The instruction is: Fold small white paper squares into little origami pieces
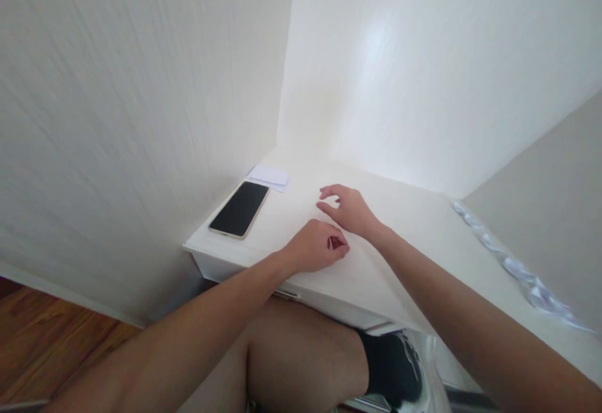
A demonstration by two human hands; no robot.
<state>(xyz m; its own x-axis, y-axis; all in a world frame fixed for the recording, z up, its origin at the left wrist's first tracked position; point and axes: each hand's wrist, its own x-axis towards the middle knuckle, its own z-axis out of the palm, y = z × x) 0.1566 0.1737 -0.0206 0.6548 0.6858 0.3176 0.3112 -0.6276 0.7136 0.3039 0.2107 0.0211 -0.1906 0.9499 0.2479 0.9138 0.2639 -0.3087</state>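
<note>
My left hand [316,247] is over the front part of the white desk top [404,262]. Its thumb and fingertips close together in a loop, and whether anything sits between them is hidden. A little farther back, my right hand [348,209] hovers over or rests on the same surface, with its thumb and forefinger apart and nothing visible between them. The two hands are close together, the left nearer to me. To their left lies a smartphone [239,209] with a dark screen and light edge. Behind the phone are white paper sheets [269,176].
A pale wall [141,118] rises along the left side, and another wall [399,74] stands behind the desk. A crumpled, shiny whitish strip [512,266] runs along the right edge. Below the desk front are my bare leg [305,353] and a shoe [418,363].
</note>
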